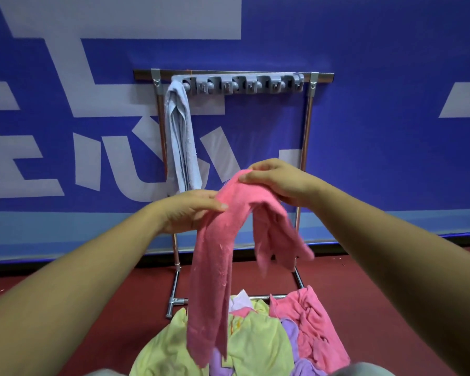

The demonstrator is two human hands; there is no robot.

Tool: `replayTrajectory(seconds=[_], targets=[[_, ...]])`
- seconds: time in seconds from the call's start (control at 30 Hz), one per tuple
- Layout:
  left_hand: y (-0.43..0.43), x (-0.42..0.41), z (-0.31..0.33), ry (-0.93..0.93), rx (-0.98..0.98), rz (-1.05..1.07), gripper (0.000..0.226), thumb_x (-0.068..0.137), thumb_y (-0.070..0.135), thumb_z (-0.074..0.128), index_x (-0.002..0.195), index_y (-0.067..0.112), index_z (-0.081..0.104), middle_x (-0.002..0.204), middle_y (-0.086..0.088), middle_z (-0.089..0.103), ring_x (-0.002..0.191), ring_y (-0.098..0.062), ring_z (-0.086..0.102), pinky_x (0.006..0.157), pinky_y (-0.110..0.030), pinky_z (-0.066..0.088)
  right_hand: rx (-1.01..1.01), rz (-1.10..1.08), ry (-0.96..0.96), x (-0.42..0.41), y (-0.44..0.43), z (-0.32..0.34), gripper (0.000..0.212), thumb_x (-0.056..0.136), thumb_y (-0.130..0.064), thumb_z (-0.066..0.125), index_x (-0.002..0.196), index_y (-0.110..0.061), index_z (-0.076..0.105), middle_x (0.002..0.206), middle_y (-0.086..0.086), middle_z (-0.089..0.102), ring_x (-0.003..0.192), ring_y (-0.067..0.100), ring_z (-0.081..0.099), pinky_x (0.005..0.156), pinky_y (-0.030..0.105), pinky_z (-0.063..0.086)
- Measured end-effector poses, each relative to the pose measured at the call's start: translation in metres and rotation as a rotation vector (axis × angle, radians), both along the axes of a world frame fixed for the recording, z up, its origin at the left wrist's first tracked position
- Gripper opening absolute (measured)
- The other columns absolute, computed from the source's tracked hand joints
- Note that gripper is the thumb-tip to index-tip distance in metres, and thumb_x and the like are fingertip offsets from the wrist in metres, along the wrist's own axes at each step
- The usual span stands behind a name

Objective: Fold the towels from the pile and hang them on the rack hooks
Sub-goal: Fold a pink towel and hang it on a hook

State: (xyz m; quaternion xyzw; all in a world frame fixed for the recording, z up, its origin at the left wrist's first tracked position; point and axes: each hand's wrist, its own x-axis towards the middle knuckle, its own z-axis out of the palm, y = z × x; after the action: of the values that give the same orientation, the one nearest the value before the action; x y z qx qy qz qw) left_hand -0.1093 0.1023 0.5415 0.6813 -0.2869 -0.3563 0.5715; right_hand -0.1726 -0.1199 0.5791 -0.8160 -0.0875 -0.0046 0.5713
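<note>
Grips of left hand [190, 210] and right hand [277, 183] pinch pink towel [215, 267]; rack [307, 126] holds blue towel [178, 131].

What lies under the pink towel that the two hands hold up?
A towel pile: yellow towels, a purple towel, another pink towel. The held towel covers the pile's middle.

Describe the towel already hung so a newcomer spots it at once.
Find the metal rack against the blue wall. A pale blue towel hangs from the left end of its grey hook strip. It alone hangs there; the pile below is pink, yellow and purple.
</note>
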Motion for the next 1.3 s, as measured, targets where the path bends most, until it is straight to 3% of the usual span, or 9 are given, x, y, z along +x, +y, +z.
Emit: replayTrajectory(seconds=[0.13, 0.33, 0.47, 0.6, 0.7, 0.8, 0.93, 1.07, 1.3], targets=[[0.008, 0.008, -0.002, -0.007, -0.032, 0.029, 0.050, 0.068, 0.030, 0.076, 0.112, 0.005, 0.069, 0.098, -0.011, 0.066, 0.078, -0.016, 0.064, 0.073, -0.026, 0.052, 0.130, -0.097, 0.043, -0.004, -0.016, 0.001, 0.020, 0.097, -0.015, 0.059, 0.079, -0.009, 0.062, 0.067, 0.005, 0.063, 0.060, 0.016, 0.058, 0.060, 0.028, 0.049], [-0.008, 0.014, 0.028, 0.100, -0.192, 0.124, 0.044, 0.073, 0.023, 0.065, 0.114, 0.007, 0.071, 0.101, -0.012, 0.059, 0.082, -0.020, 0.054, 0.072, -0.029, 0.050, 0.212, 0.131, 0.277, -0.004, -0.021, -0.004, 0.008, 0.084, -0.004, 0.061, 0.084, -0.011, 0.063, 0.077, 0.004, 0.065, 0.068, 0.017, 0.062, 0.060, 0.024, 0.053], [-0.019, 0.019, 0.044, 0.046, -0.140, 0.151, 0.031, 0.066, 0.020, 0.064, 0.092, 0.007, 0.075, 0.088, -0.013, 0.058, 0.079, -0.024, 0.050, 0.073, -0.032, 0.041, 0.247, 0.246, 0.246, 0.011, -0.009, -0.002, 0.008, 0.088, -0.022, 0.071, 0.092, -0.015, 0.071, 0.090, 0.005, 0.066, 0.076, 0.017, 0.062, 0.073, 0.030, 0.051], [-0.020, 0.038, 0.055, -0.041, -0.056, 0.135, 0.063, 0.062, 0.029, 0.076, 0.118, 0.003, 0.059, 0.093, -0.018, 0.049, 0.069, -0.021, 0.046, 0.065, -0.029, 0.039, 0.280, 0.198, 0.106, 0.024, -0.005, 0.017, 0.011, 0.094, -0.016, 0.060, 0.092, -0.007, 0.066, 0.077, 0.002, 0.067, 0.066, 0.012, 0.062, 0.063, 0.022, 0.051], [-0.018, 0.051, 0.064, -0.199, 0.018, 0.016, 0.036, 0.079, 0.026, 0.073, 0.106, 0.006, 0.060, 0.090, -0.015, 0.055, 0.072, -0.019, 0.055, 0.067, -0.029, 0.044, 0.360, 0.156, 0.049, 0.037, -0.010, 0.034, 0.020, 0.100, -0.011, 0.047, 0.107, 0.002, 0.061, 0.082, 0.009, 0.063, 0.069, 0.017, 0.061, 0.064, 0.025, 0.051], [-0.015, 0.067, 0.078, -0.272, -0.020, 0.020, 0.008, 0.084, 0.017, 0.067, 0.087, 0.010, 0.068, 0.079, -0.002, 0.062, 0.070, -0.012, 0.058, 0.067, -0.022, 0.048, 0.261, 0.074, 0.072, 0.049, -0.015, 0.049, 0.017, 0.101, -0.009, 0.048, 0.087, -0.004, 0.058, 0.068, 0.004, 0.060, 0.056, 0.013, 0.057, 0.052, 0.021, 0.047], [-0.020, 0.090, 0.100, -0.263, -0.175, 0.121, 0.008, 0.077, 0.012, 0.067, 0.081, 0.012, 0.073, 0.078, 0.001, 0.064, 0.072, -0.008, 0.059, 0.069, -0.020, 0.047, 0.091, 0.042, 0.050, 0.073, -0.018, 0.068, 0.013, 0.096, -0.006, 0.059, 0.083, -0.005, 0.060, 0.067, 0.005, 0.057, 0.054, 0.012, 0.054, 0.050, 0.020, 0.045], [-0.027, 0.120, 0.121, -0.399, -0.070, 0.186, 0.009, 0.068, 0.021, 0.066, 0.068, 0.014, 0.062, 0.070, 0.001, 0.054, 0.073, -0.014, 0.051, 0.077, -0.031, 0.042, 0.033, 0.032, -0.045, 0.107, -0.021, 0.091, 0.016, 0.092, -0.009, 0.068, 0.076, -0.007, 0.065, 0.066, 0.003, 0.061, 0.056, 0.011, 0.056, 0.054, 0.021, 0.047], [-0.029, 0.185, 0.175, -0.759, 0.153, 0.198, 0.017, 0.093, 0.016, 0.064, 0.077, 0.014, 0.068, 0.076, 0.001, 0.056, 0.077, -0.009, 0.050, 0.078, -0.026, 0.041, -0.123, -0.195, -0.249, 0.176, -0.018, 0.137, 0.013, 0.088, -0.013, 0.074, 0.077, -0.010, 0.069, 0.067, 0.003, 0.057, 0.056, 0.010, 0.049, 0.060, 0.028, 0.045]])
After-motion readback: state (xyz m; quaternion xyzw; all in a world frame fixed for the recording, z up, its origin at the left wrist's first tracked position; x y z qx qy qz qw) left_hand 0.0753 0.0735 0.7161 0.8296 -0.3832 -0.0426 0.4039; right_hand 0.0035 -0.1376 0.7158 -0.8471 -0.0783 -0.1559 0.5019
